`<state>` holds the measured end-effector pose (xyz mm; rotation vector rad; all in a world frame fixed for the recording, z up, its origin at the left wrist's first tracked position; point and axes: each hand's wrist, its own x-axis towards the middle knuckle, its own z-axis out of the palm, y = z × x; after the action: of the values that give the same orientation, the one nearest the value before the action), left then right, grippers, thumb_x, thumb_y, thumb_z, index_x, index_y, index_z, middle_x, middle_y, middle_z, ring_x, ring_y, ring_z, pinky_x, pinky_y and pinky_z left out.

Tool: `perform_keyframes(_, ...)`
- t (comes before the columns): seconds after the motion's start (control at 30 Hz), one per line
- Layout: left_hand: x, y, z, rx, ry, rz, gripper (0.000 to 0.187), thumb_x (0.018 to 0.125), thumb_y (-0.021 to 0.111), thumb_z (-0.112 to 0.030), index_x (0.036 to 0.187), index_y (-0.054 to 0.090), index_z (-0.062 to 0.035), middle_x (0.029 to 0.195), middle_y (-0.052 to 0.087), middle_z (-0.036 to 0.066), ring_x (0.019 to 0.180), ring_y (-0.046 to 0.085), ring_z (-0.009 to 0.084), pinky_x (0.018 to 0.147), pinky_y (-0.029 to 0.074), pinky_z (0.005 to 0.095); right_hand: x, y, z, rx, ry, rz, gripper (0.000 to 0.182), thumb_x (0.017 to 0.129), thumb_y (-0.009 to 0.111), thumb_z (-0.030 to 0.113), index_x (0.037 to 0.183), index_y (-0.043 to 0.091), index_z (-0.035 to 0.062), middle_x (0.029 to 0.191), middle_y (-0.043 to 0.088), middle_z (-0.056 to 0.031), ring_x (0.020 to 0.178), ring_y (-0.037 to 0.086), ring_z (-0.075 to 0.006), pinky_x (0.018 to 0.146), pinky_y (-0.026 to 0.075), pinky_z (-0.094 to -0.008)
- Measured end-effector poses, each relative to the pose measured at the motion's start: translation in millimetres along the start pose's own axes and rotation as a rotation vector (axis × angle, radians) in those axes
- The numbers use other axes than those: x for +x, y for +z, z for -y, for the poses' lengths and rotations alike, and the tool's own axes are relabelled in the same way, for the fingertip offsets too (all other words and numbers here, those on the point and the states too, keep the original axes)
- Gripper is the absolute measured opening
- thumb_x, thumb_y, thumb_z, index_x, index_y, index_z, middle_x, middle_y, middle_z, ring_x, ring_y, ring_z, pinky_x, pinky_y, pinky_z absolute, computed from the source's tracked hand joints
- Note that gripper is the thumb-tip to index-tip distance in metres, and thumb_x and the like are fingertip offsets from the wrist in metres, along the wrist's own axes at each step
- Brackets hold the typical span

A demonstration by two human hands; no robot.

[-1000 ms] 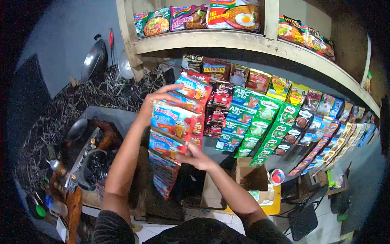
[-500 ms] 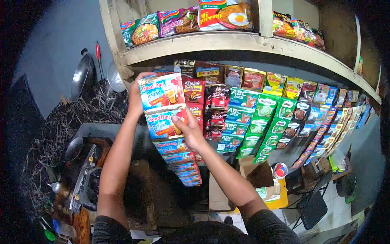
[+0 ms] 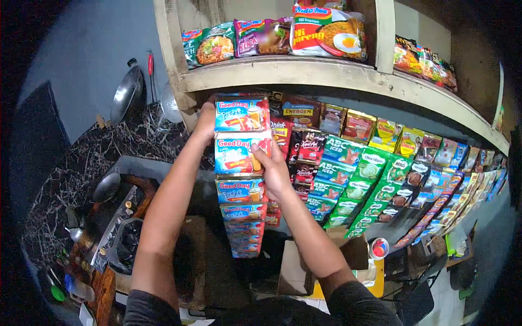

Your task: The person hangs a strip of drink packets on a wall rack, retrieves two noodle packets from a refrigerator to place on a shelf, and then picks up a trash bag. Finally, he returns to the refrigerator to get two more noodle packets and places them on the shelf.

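A long strip of joined Good Day drink sachets, blue, white and red, hangs in front of me below the wooden shelf. At its upper left edge, my left hand grips the strip near the top sachet; its fingertips are hidden behind it. My right hand pinches the right edge, its thumb lying over the second sachet and its fingers behind. The lower sachets dangle downward. Right beside the strip hang red Drink sachets and dark brown-red sachets, partly covered by my right hand and the strip.
Noodle packs stand on the shelf overhead. Further rows of hanging sachets, including green ones, run to the right. A wok hangs at left above a cluttered stove area. Below are a cardboard box and a round tub.
The view has shifted, so the shelf and sachets sit further right and lower. The strip hangs straighter, its lower end now more nearly under the top. Both hands keep their hold.
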<state>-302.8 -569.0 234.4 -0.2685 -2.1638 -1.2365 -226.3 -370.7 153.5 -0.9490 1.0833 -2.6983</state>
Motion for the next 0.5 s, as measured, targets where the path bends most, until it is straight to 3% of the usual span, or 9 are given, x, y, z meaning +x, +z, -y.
perform_keyframes(0.03, -3.2, -9.5, -22.0, 0.366, -0.031, 0.025, 0.048, 0.079, 0.070, -0.032, 0.111, 0.062, 0.0029, 0.109, 0.064, 0.027, 0.099, 0.065, 0.0372, 0.085, 0.050, 0.0411, -0.8, 3.0, 6.4, 0.022, 0.020, 0.001, 0.050, 0.095, 0.057, 0.015, 0.139, 0.038, 0.0029, 0.129, 0.055, -0.0099, 0.117, 0.052, -0.0166, 0.102, 0.038, -0.0318)
perform_keyframes(0.13, 9.5, -16.7, -27.0, 0.499, 0.135, 0.117, 0.054, 0.076, 0.071, -0.039, 0.111, 0.063, 0.0012, 0.115, 0.060, 0.030, 0.107, 0.060, 0.0406, 0.090, 0.048, 0.0421, 1.9, 9.4, 17.0, 0.086, 0.019, -0.007, 0.049, 0.095, 0.058, 0.015, 0.138, 0.038, 0.0033, 0.129, 0.055, -0.0102, 0.116, 0.053, -0.0171, 0.100, 0.040, -0.0314)
perform_keyframes(0.17, 16.7, -17.7, -29.3, 0.686, 0.105, 0.180, 0.060, 0.075, 0.071, -0.044, 0.115, 0.062, -0.0003, 0.121, 0.058, 0.029, 0.111, 0.057, 0.0420, 0.093, 0.046, 0.0434, 4.2, 12.6, 21.6, 0.069, 0.033, -0.040, 0.049, 0.095, 0.057, 0.014, 0.138, 0.038, 0.0033, 0.129, 0.055, -0.0102, 0.114, 0.054, -0.0170, 0.098, 0.041, -0.0314)
perform_keyframes(0.27, 38.4, -12.1, -2.6, 0.590, 0.244, 0.128, 0.065, 0.072, 0.071, -0.047, 0.117, 0.062, -0.0012, 0.125, 0.054, 0.031, 0.114, 0.054, 0.0434, 0.094, 0.045, 0.0435, 27.4, 2.5, 15.3, 0.005, 0.046, -0.069, 0.046, 0.095, 0.056, 0.013, 0.137, 0.040, 0.0032, 0.127, 0.055, -0.0101, 0.111, 0.056, -0.0167, 0.095, 0.044, -0.0320)
perform_keyframes(0.33, 52.7, -13.5, 4.7, 0.706, 0.192, 0.192, 0.065, 0.070, 0.075, -0.044, 0.117, 0.063, -0.0013, 0.125, 0.056, 0.028, 0.113, 0.056, 0.0399, 0.092, 0.047, 0.0422, 39.4, -2.3, 13.6, -0.006, 0.072, -0.039, 0.046, 0.094, 0.058, 0.014, 0.136, 0.041, 0.0052, 0.120, 0.060, -0.0095, 0.105, 0.061, -0.0185, 0.089, 0.050, -0.0358)
perform_keyframes(0.43, 53.4, -15.9, -3.1, 0.380, -0.320, 0.291, 0.068, 0.072, 0.078, -0.031, 0.123, 0.055, 0.0080, 0.117, 0.063, 0.020, 0.094, 0.063, 0.0278, 0.080, 0.053, 0.0386, 42.1, -1.4, 13.3, 0.011, 0.121, -0.069, 0.044, 0.094, 0.058, 0.014, 0.134, 0.042, 0.0036, 0.120, 0.060, -0.0099, 0.105, 0.061, -0.0191, 0.088, 0.050, -0.0362)
perform_keyframes(0.47, 42.8, -16.9, -11.8, 0.380, -0.323, 0.289, 0.068, 0.072, 0.078, -0.031, 0.123, 0.055, 0.0080, 0.117, 0.063, 0.020, 0.094, 0.063, 0.0278, 0.080, 0.053, 0.0386, 39.7, 0.2, 14.4, 0.020, 0.156, -0.114, 0.042, 0.094, 0.058, 0.014, 0.132, 0.043, 0.0031, 0.119, 0.061, -0.0100, 0.105, 0.061, -0.0192, 0.088, 0.051, -0.0363)
perform_keyframes(0.5, 23.8, -16.0, -29.8, 0.167, -0.319, 0.230, 0.063, 0.078, 0.073, -0.030, 0.124, 0.054, 0.0079, 0.115, 0.064, 0.019, 0.090, 0.064, 0.0277, 0.078, 0.054, 0.0398, 38.1, 0.8, 15.8, 0.020, 0.154, -0.111, 0.042, 0.094, 0.058, 0.014, 0.132, 0.043, 0.0031, 0.119, 0.061, -0.0100, 0.105, 0.061, -0.0192, 0.088, 0.051, -0.0363)
